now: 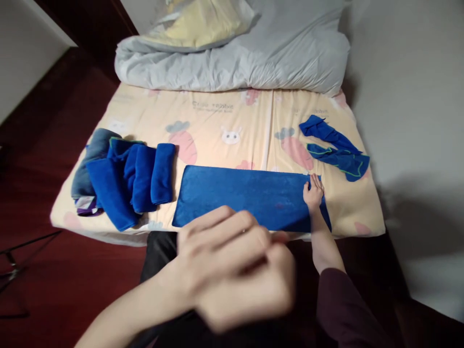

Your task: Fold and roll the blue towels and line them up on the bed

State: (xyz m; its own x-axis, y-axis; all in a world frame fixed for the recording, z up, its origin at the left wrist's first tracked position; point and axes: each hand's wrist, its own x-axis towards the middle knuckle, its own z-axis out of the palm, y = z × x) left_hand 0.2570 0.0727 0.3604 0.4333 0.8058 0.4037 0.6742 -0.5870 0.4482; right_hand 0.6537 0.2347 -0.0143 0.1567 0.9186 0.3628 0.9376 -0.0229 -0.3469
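A blue towel [239, 198] lies spread flat as a long rectangle along the near edge of the bed. On its right end rests my right hand [313, 191], palm down, with the fingers stretched out on the cloth. My left hand [235, 261] is raised close to the camera, in front of the towel's near edge. It is slightly blurred, its fingers curled into a loose fist, and nothing shows in it. Left of the towel, several rolled or folded blue towels [165, 174] lie in a pile. Two crumpled blue cloths [340, 162], one with green edging, lie to the right.
The bed's patterned sheet [217, 135] shows carrots and rabbits. A rolled grey quilt [232, 67] lies across the far side, with a yellow item in clear plastic [203, 24] on top. A white wall [416, 145] stands right; a thin black stand [14, 270] is on the left floor.
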